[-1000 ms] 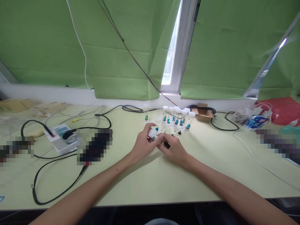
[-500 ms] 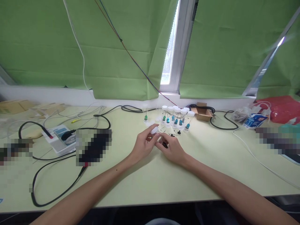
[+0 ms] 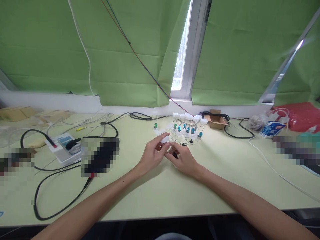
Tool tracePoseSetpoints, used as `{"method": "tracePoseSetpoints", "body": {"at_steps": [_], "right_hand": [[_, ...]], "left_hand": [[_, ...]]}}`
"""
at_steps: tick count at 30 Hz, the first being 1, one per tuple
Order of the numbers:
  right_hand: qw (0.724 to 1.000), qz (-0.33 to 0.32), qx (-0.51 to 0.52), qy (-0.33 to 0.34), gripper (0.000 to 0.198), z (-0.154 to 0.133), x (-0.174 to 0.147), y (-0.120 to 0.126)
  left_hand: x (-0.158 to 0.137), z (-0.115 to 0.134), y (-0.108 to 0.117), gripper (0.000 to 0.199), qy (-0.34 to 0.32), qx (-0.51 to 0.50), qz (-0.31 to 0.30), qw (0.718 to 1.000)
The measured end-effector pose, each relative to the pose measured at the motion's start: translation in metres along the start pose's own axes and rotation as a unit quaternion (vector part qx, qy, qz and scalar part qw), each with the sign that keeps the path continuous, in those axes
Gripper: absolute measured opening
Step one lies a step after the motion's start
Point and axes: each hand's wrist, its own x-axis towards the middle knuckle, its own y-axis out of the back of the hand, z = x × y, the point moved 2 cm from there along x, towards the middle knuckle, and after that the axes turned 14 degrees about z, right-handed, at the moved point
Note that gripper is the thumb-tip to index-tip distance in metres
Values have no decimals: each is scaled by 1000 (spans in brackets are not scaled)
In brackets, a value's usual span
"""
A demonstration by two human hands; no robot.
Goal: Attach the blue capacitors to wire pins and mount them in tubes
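My left hand (image 3: 153, 152) is closed round a clear vial with a white cap (image 3: 165, 139), which leans between the fingertips; its lower part is hidden by the fingers. Touching it from the other side, my right hand (image 3: 184, 159) is closed, and a small black part (image 3: 175, 155) shows under its curled fingers. Just beyond the hands stand several white-capped clear vials (image 3: 200, 130) holding teal or green pieces with thin stems. One vial with a green piece (image 3: 155, 126) stands apart on the left. Loose black bits (image 3: 191, 141) lie in front of the group.
An open cardboard box (image 3: 215, 120) sits behind the vials on the right. Black cables (image 3: 141, 116) run along the back and loop over the left side, near a white case (image 3: 63, 150). A blue and white packet (image 3: 272, 129) and a red bag (image 3: 297, 115) lie at the right.
The white cap in my left hand tilts slightly differently. My right fingers have shifted a little over the black part; both arms stay almost where they were.
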Motion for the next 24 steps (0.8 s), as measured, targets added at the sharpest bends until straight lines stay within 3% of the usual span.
{"method": "tracePoseSetpoints", "body": {"at_steps": [12,19,24], "right_hand": [[999,-6,-39,13,20,0,4,3],[996,44,-52,66,18,-4,5,6],[994,47,-51,86,22,-4,4,6]], "left_hand": [[3,-1,3,39,-23,43,18,999],[2,5,4,36,-137,79,20,987],[0,7,5,38,-175,103,18,979]]}}
